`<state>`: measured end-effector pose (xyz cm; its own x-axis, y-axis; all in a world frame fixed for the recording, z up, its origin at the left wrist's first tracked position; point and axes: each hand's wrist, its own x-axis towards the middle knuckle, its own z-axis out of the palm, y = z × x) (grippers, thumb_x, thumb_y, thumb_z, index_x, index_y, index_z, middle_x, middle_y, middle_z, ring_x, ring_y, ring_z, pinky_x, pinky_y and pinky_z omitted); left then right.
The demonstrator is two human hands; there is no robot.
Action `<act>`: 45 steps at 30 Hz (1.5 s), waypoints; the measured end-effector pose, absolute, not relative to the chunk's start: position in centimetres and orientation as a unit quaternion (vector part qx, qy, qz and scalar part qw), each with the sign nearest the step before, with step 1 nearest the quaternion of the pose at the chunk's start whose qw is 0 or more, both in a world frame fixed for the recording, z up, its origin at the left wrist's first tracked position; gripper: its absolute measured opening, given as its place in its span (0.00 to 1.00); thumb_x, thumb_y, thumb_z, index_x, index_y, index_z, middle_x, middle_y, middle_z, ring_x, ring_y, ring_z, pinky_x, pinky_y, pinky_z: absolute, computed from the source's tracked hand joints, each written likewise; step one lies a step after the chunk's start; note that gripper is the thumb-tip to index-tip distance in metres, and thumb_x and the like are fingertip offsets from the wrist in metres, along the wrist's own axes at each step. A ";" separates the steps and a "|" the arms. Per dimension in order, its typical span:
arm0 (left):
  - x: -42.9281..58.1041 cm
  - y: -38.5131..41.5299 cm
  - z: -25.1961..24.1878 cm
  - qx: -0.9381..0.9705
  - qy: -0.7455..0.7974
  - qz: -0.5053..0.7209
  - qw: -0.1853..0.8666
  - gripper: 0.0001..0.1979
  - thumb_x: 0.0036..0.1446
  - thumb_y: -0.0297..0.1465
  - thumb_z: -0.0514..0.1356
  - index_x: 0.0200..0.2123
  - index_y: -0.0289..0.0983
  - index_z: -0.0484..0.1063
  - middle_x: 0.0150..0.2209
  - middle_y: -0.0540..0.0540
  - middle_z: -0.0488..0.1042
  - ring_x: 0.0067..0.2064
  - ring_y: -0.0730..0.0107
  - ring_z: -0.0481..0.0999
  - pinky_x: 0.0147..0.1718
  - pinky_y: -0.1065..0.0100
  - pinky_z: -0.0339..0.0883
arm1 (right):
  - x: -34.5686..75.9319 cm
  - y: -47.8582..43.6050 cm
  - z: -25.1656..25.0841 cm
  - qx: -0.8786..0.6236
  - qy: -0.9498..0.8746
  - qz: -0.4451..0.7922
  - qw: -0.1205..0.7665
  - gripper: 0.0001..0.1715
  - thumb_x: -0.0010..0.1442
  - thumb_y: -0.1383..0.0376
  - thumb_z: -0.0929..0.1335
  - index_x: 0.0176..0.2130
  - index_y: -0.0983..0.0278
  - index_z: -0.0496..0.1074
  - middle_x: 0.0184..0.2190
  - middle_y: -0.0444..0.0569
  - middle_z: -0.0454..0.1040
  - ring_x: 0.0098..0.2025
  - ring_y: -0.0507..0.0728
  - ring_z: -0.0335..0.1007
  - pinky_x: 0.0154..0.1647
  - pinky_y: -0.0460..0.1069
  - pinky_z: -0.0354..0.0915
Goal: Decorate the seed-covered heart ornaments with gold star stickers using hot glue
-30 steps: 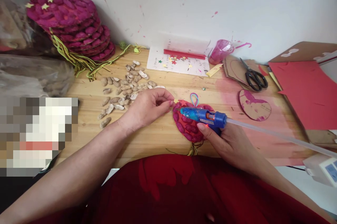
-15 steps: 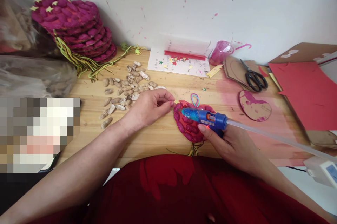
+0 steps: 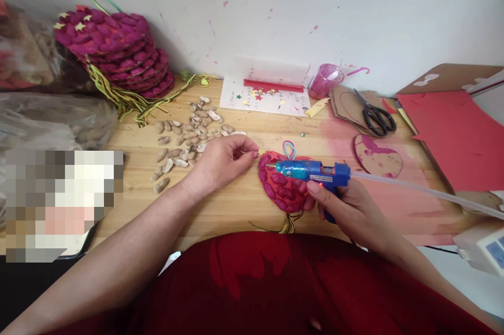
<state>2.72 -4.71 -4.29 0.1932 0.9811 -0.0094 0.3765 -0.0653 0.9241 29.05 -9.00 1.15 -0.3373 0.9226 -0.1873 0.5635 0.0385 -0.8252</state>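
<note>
A red heart-shaped piece (image 3: 282,190) covered with magenta shells lies on the wooden table (image 3: 236,209), with a small loop at its top. My right hand (image 3: 346,210) is closed round a blue glue gun (image 3: 313,171), its nozzle pointing left over the heart's upper left edge. My left hand (image 3: 222,159) rests just left of the heart, fingertips pinched on a small yellow star (image 3: 261,152) beside the nozzle. A clear glue stick (image 3: 425,190) trails from the gun's back to the right.
Loose peanut shells (image 3: 189,133) lie behind my left hand. A stack of finished magenta hearts (image 3: 118,51) stands at the back left. A paper sheet with stars (image 3: 263,96), a pink cup (image 3: 325,80), scissors (image 3: 376,114), a cardboard heart (image 3: 378,156) and red paper (image 3: 460,135) lie behind and right.
The glue gun has levelled out and shifted slightly right, its nozzle staying at the heart's upper left. My left hand has hardly moved.
</note>
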 end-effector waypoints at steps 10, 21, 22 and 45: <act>2.9 -5.7 -3.0 0.803 0.474 0.308 0.189 0.09 0.66 0.28 0.57 0.38 0.38 0.78 0.37 0.45 0.80 0.37 0.68 0.77 0.41 0.69 0.67 | 30.5 -9.1 -0.3 -0.542 -0.490 0.555 0.398 0.21 0.65 0.48 0.69 0.31 0.60 0.73 0.22 0.47 0.76 0.21 0.54 0.69 0.22 0.48 0.63; 2.2 -7.4 -4.5 0.873 0.395 0.279 -0.063 0.05 0.67 0.27 0.59 0.43 0.35 0.75 0.39 0.44 0.80 0.40 0.65 0.77 0.43 0.64 0.72 | 30.7 -9.4 -3.3 -0.522 -0.415 0.533 0.521 0.20 0.66 0.49 0.68 0.33 0.61 0.77 0.21 0.46 0.74 0.22 0.54 0.68 0.20 0.48 0.59; 2.3 -7.4 -4.6 0.875 0.390 0.276 -0.072 0.05 0.67 0.26 0.59 0.44 0.35 0.75 0.39 0.44 0.80 0.40 0.65 0.78 0.43 0.64 0.72 | 30.7 -9.4 -3.5 -0.521 -0.418 0.535 0.517 0.20 0.66 0.50 0.68 0.33 0.61 0.77 0.20 0.46 0.74 0.21 0.54 0.67 0.20 0.47 0.59; 2.5 -7.4 -4.0 0.908 0.335 0.204 -0.149 0.09 0.68 0.23 0.57 0.48 0.31 0.75 0.43 0.42 0.82 0.44 0.60 0.79 0.41 0.61 0.70 | 30.9 -9.5 -3.7 -0.511 -0.436 0.550 0.496 0.21 0.67 0.49 0.68 0.34 0.62 0.77 0.21 0.45 0.75 0.21 0.51 0.67 0.21 0.45 0.62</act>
